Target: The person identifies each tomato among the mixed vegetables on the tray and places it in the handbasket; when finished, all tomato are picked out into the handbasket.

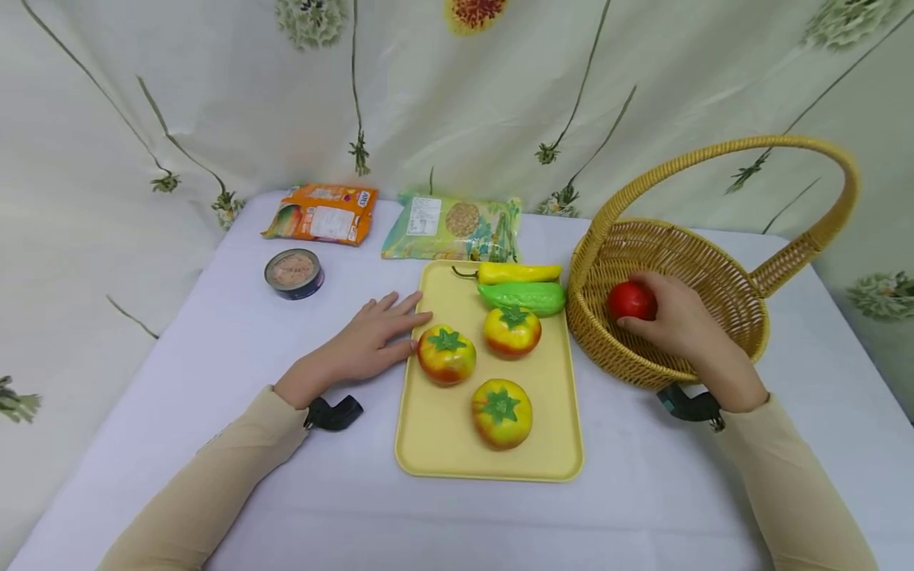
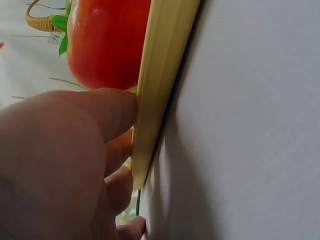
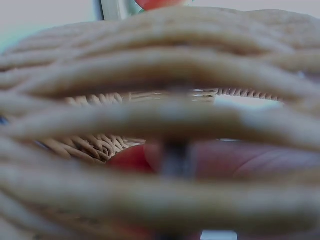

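My right hand (image 1: pixel 674 313) reaches down into the wicker basket (image 1: pixel 721 250) and holds a smooth, round red fruit (image 1: pixel 631 300) between thumb and fingers. From the right wrist, the basket's weave hides most of the hand, and only a sliver of red shows. My left hand (image 1: pixel 374 337) rests at the left rim of the yellow tray (image 1: pixel 443 456), its fingers spread and touching the edge. Closest to it is a yellow-and-red fruit (image 1: pixel 446 356) with a green star-shaped top. Two similar fruits, one central (image 1: pixel 512 331) and one nearer (image 1: pixel 502 414), lie on the tray.
A yellow pepper (image 1: pixel 517 274) and a bumpy green vegetable (image 1: pixel 523 297) lie at the tray's far end. Behind are an orange snack bag (image 1: pixel 324 214) and a green bag (image 1: pixel 457 226). An open tin (image 1: pixel 293 272) sits at left. The basket's tall handle (image 1: pixel 743 145) arches overhead.
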Available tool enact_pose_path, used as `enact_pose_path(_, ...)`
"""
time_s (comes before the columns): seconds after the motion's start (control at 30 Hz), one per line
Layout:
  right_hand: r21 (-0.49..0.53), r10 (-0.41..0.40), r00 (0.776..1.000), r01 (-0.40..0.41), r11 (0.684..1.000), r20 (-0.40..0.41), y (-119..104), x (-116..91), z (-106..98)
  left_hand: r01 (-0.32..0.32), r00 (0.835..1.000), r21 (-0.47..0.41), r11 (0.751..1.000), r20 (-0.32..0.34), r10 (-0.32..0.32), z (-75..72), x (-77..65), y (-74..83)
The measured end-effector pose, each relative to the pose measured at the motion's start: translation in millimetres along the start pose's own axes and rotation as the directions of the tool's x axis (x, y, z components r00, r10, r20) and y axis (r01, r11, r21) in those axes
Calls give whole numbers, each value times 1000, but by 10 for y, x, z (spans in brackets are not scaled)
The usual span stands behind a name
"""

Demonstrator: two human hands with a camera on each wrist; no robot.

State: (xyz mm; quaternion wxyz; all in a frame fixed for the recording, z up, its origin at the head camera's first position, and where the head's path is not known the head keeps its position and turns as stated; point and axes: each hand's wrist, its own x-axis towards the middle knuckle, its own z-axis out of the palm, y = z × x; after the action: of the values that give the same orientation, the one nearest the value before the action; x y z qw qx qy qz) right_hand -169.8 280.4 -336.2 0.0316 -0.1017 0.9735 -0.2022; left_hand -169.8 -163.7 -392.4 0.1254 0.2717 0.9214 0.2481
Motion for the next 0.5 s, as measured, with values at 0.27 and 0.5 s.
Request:
enact_pose_path(0.27, 40, 34, 999, -35, 999, 24, -45, -27, 57, -5, 1000, -8, 1000, 0, 5, -18, -51, -3)
enact_pose_path(0.5, 15, 50, 998, -50, 999, 35, -73, -11, 28, -8, 1000, -5, 1000, -13, 8, -4, -57, 13)
